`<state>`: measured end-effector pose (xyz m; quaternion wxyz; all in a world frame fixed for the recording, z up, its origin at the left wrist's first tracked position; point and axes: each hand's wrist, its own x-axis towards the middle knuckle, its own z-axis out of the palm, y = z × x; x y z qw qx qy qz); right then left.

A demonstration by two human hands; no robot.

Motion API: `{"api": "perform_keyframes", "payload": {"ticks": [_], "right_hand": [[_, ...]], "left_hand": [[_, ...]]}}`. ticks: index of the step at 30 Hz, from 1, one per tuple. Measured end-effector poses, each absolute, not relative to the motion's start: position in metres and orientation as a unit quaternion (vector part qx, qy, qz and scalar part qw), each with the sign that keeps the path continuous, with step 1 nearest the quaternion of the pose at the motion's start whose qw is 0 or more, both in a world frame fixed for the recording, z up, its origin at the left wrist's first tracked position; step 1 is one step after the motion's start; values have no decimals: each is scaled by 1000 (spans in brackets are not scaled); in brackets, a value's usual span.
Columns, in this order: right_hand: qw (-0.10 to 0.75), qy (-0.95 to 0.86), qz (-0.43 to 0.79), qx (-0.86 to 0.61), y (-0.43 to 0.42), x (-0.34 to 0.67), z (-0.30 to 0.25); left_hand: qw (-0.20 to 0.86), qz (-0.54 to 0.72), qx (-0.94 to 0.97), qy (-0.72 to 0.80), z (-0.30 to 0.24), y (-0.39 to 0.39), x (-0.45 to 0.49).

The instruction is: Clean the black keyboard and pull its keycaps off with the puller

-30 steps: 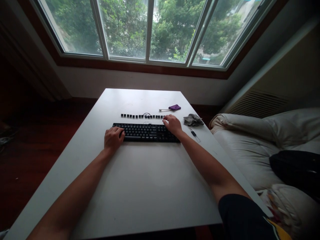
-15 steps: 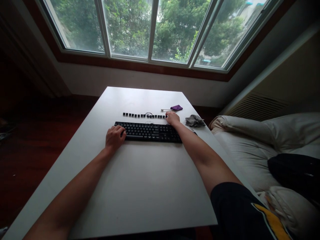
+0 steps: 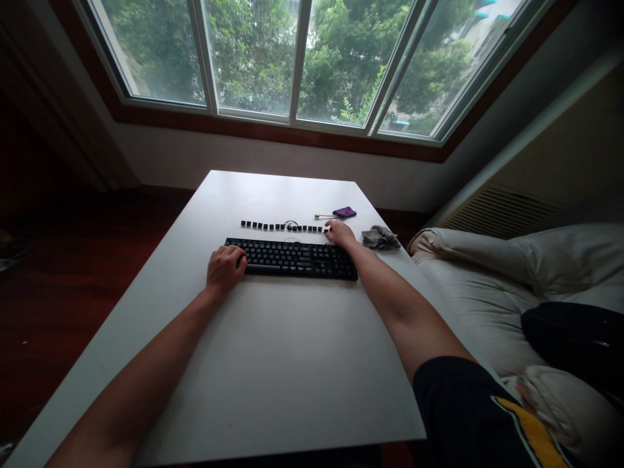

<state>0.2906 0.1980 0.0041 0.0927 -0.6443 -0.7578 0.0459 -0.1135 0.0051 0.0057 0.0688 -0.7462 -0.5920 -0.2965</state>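
A black keyboard [image 3: 292, 257] lies across the middle of the white table [image 3: 273, 364]. My left hand [image 3: 224, 268] rests curled on the keyboard's left end, gripping it. Behind the keyboard runs a row of several loose black keycaps [image 3: 283, 227] with a small wire ring among them. My right hand [image 3: 340, 232] reaches past the keyboard's far right corner to the right end of that row, fingers bent down and pinched on something I cannot make out.
A purple cloth [image 3: 344, 211] and a thin light stick lie beyond the keycap row. A crumpled grey rag [image 3: 379, 237] sits at the table's right edge. A pale sofa [image 3: 492, 279] with a black item stands to the right. Windows fill the far wall.
My right hand lifted off the keyboard's right end and moved back to the right end of the keycap row. The left hand stayed in place.
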Motion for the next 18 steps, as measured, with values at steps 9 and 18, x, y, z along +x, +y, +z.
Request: {"api": "perform_keyframes", "payload": {"ticks": [9,18], "right_hand": [[61,-786,28,-615,198,290,11],[148,-794,43,-588,175,299,19]], "left_hand": [[66,-286,-754,-588,5,6,-114],[60,-297,-748,-591,5,6,-113]]}}
